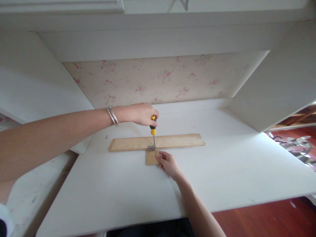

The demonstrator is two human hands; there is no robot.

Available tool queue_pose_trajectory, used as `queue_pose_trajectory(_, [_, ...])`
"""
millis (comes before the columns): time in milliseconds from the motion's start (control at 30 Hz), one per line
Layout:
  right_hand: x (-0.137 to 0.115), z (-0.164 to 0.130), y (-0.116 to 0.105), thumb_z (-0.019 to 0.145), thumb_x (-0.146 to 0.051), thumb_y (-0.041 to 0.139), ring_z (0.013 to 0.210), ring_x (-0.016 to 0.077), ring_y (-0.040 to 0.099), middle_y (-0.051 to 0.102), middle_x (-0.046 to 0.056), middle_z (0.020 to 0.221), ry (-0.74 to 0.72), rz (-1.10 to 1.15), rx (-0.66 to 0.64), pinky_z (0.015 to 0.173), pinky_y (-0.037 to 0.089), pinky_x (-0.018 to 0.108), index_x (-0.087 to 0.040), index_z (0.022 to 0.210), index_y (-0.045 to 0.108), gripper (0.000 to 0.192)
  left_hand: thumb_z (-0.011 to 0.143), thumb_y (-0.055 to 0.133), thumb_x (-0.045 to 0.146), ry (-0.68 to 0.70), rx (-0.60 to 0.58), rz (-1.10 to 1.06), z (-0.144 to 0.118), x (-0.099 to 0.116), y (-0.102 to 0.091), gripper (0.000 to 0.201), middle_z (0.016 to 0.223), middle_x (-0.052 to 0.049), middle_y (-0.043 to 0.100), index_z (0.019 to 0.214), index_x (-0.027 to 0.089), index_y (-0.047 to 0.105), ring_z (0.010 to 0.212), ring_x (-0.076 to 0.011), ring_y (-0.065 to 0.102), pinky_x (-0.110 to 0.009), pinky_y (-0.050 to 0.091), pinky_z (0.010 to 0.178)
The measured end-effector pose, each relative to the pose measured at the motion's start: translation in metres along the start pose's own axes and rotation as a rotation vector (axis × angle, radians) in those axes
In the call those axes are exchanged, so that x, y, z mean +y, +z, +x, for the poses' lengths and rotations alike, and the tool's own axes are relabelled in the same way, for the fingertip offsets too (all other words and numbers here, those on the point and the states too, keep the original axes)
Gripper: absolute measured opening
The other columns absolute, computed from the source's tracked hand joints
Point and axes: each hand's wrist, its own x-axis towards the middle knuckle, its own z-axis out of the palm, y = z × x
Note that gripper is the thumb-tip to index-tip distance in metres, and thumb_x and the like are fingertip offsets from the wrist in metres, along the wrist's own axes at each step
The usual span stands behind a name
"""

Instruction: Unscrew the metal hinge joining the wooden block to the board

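Observation:
My left hand [144, 114] is wrapped round the yellow and black handle of a screwdriver [153, 131], held upright with its shaft pointing down. The tip meets a small metal hinge [151, 148], though the screw itself is too small to make out. That hinge lies across the joint between a long thin wooden board [180, 141] and a small square wooden piece [151, 158]. With thumb and fingers, my right hand [168, 164] grips the right edge of the square piece, which lies flat.
Everything lies on a white desktop [118, 191] between white side panels [266, 75]. A small dark object [106, 137], perhaps a screw, lies left of the long board. Behind is a wall with flowered paper [148, 80]; a white cabinet edge [158, 21] overhangs the back.

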Motion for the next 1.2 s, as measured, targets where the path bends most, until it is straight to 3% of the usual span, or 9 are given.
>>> queue_pose_trajectory(100, [-0.0001,0.0003,0.0002,0.081,-0.053,0.054,0.041,0.0063,0.039,0.049,-0.004,0.056,0.009,-0.006,0.004,0.037,0.028,0.019,-0.014,0.101,0.063,0.045,0.082,0.041,0.06,-0.075,-0.005,0.021,-0.0009,0.0021,-0.0008,0.046,0.091,-0.005,0.069,0.098,0.026,0.068,0.082,-0.02,0.06,-0.029,0.039,0.073])
queue_pose_trajectory(300, [0.0004,0.0004,-0.0005,0.082,-0.053,0.053,0.04,0.0063,0.039,0.047,-0.005,0.054,-0.005,-0.007,0.001,0.037,0.029,0.019,-0.014,0.104,0.063,0.045,0.077,0.055,0.038,0.151,-0.011,-0.018,0.0006,-0.0019,-0.0026,0.039,0.113,-0.004,0.065,0.114,0.025,0.062,0.098,-0.0174,0.057,-0.024,0.039,0.08])
queue_pose_trajectory(500, [0.0015,0.001,-0.0007,0.082,-0.051,0.053,0.041,0.0061,0.04,0.049,-0.004,0.057,-0.001,0.007,0.0,0.037,0.029,0.019,-0.014,0.103,0.063,0.043,0.082,0.042,0.058,-0.031,-0.062,0.001,0.0007,-0.0017,-0.0038,0.046,0.093,-0.003,0.07,0.101,0.026,0.068,0.083,-0.0189,0.061,-0.028,0.04,0.075])
queue_pose_trajectory(667, [0.0039,0.0031,-0.0008,0.084,-0.05,0.052,0.039,0.0061,0.038,0.046,-0.005,0.052,-0.018,-0.001,-0.012,0.037,0.028,0.019,-0.014,0.103,0.063,0.042,0.079,0.053,0.048,0.088,-0.056,-0.048,0.0036,-0.0028,-0.0039,0.048,0.117,-0.004,0.063,0.12,0.025,0.059,0.1,-0.0177,0.057,-0.024,0.038,0.081])
queue_pose_trajectory(767, [0.004,0.0033,-0.001,0.083,-0.05,0.052,0.04,0.0062,0.038,0.046,-0.005,0.053,-0.01,-0.001,-0.017,0.036,0.028,0.019,-0.015,0.103,0.063,0.042,0.077,0.056,0.044,0.068,-0.078,-0.036,0.0052,-0.0042,-0.0054,0.042,0.109,-0.001,0.067,0.114,0.026,0.062,0.094,-0.0167,0.058,-0.023,0.038,0.078])
queue_pose_trajectory(867, [0.0032,0.0033,-0.001,0.083,-0.051,0.052,0.04,0.0062,0.038,0.047,-0.005,0.055,-0.004,0.006,-0.019,0.036,0.028,0.019,-0.015,0.103,0.063,0.042,0.081,0.046,0.056,-0.043,-0.093,0.004,0.0056,-0.0038,-0.0054,0.042,0.09,-0.003,0.07,0.099,0.025,0.069,0.082,-0.0176,0.06,-0.026,0.039,0.073])
queue_pose_trajectory(933, [0.0029,0.0035,-0.0009,0.083,-0.051,0.052,0.04,0.006,0.038,0.047,-0.005,0.055,0.001,0.008,-0.019,0.036,0.027,0.019,-0.015,0.103,0.063,0.043,0.081,0.044,0.06,-0.053,-0.077,0.004,0.0056,-0.004,-0.0044,0.048,0.094,-0.005,0.07,0.103,0.024,0.068,0.084,-0.0187,0.06,-0.027,0.039,0.075])
queue_pose_trajectory(1067, [0.0029,0.0034,-0.0013,0.083,-0.05,0.053,0.04,0.0059,0.038,0.047,-0.004,0.055,0.005,0.018,-0.017,0.036,0.028,0.018,-0.014,0.103,0.063,0.042,0.078,0.055,0.045,0.112,-0.06,-0.048,0.006,-0.0069,-0.0031,0.045,0.117,-0.003,0.064,0.119,0.026,0.06,0.099,-0.0174,0.057,-0.024,0.038,0.081])
queue_pose_trajectory(1200, [0.0024,0.0025,-0.0016,0.083,-0.05,0.053,0.04,0.0059,0.038,0.047,-0.004,0.055,0.001,0.012,-0.016,0.036,0.027,0.019,-0.014,0.104,0.063,0.042,0.079,0.054,0.047,0.067,-0.077,-0.017,0.0068,-0.0066,-0.0044,0.038,0.1,-0.001,0.069,0.108,0.027,0.066,0.087,-0.0167,0.06,-0.024,0.039,0.076])
